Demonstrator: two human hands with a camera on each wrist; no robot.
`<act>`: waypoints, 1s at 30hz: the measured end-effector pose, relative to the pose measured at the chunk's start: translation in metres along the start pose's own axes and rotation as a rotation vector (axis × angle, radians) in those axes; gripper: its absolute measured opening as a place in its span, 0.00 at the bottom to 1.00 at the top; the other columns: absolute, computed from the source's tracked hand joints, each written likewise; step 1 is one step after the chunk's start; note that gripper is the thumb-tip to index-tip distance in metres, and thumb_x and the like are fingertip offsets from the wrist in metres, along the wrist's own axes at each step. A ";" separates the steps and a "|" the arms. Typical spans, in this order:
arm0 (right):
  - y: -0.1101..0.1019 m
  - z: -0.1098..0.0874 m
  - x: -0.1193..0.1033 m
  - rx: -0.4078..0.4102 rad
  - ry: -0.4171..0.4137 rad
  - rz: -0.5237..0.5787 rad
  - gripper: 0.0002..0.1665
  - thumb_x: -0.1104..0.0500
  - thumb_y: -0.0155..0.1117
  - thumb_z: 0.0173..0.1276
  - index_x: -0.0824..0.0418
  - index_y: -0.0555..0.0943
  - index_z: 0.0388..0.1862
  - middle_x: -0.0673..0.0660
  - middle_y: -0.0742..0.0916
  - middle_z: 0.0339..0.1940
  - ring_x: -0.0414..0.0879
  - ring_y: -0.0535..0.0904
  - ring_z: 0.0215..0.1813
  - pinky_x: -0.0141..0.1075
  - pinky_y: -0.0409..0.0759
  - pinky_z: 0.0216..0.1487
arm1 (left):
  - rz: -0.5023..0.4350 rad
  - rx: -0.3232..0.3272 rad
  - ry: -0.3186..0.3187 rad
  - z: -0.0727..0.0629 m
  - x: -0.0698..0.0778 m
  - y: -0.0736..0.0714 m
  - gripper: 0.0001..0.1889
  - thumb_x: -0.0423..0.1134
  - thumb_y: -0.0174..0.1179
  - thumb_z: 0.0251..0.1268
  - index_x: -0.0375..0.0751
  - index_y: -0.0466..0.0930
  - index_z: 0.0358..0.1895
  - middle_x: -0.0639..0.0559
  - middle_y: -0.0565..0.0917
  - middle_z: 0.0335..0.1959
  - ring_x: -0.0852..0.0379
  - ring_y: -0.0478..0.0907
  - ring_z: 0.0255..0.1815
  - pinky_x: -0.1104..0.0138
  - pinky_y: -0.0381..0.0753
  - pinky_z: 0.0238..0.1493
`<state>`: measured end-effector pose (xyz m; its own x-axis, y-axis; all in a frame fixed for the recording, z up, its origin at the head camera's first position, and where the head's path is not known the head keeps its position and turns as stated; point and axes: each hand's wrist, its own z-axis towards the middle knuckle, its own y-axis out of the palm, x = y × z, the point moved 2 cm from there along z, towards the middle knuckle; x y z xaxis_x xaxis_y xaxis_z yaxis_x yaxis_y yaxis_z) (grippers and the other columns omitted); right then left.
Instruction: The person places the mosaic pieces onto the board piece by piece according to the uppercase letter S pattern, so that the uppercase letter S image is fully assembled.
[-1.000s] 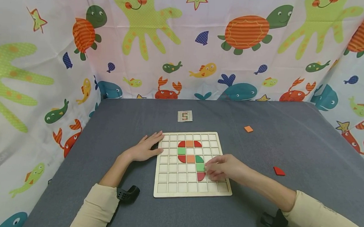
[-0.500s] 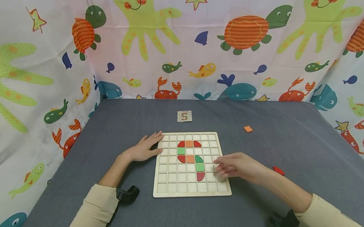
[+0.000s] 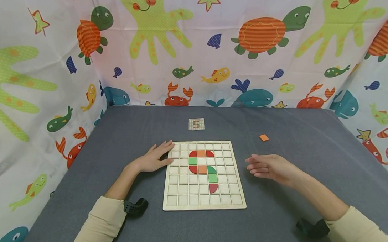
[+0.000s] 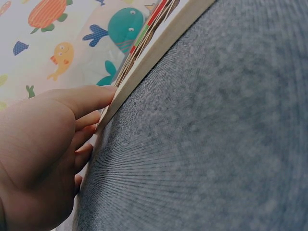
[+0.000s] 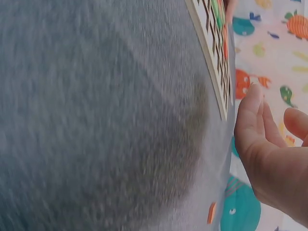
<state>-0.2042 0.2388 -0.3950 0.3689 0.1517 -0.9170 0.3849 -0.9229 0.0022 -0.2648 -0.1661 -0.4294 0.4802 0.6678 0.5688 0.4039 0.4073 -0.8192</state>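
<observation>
A pale wooden grid board (image 3: 183, 199) lies on the table, with several red, orange and green tiles forming a curved figure in its cells. My left hand (image 3: 154, 158) rests along the board's left edge with fingers spread; in the left wrist view its thumb (image 4: 96, 97) touches the rim. To the right of the board my right hand (image 3: 274, 169) hovers over the cloth, holding nothing, its fingers loosely extended. Beyond it lies a loose orange square tile (image 3: 264, 137). The loose red quarter-round tile is hidden behind the right forearm.
Behind the board lies a small pattern card (image 3: 196, 124) with a gridded figure. Grey cloth (image 3: 142, 122) covers the table. A curtain (image 3: 203, 36) printed with sea animals hangs along its back and sides.
My right hand has left the tiles at the board's lower right and moved right and slightly away, past the edge. Its forearm now covers the red tile. The left hand stays put.
</observation>
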 end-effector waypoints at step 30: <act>-0.068 0.025 0.002 0.134 0.011 0.076 0.41 0.45 0.46 0.76 0.75 0.52 0.72 0.52 0.84 0.42 0.41 0.82 0.46 0.36 0.77 0.53 | -0.002 0.014 0.008 -0.001 0.003 0.000 0.35 0.45 0.52 0.72 0.31 0.50 0.74 0.37 0.49 0.75 0.40 0.41 0.75 0.44 0.35 0.69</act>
<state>-0.2509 0.2930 -0.4072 0.4026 0.0830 -0.9116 0.2397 -0.9707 0.0175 -0.2623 -0.1651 -0.4272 0.4858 0.6619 0.5708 0.3941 0.4171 -0.8190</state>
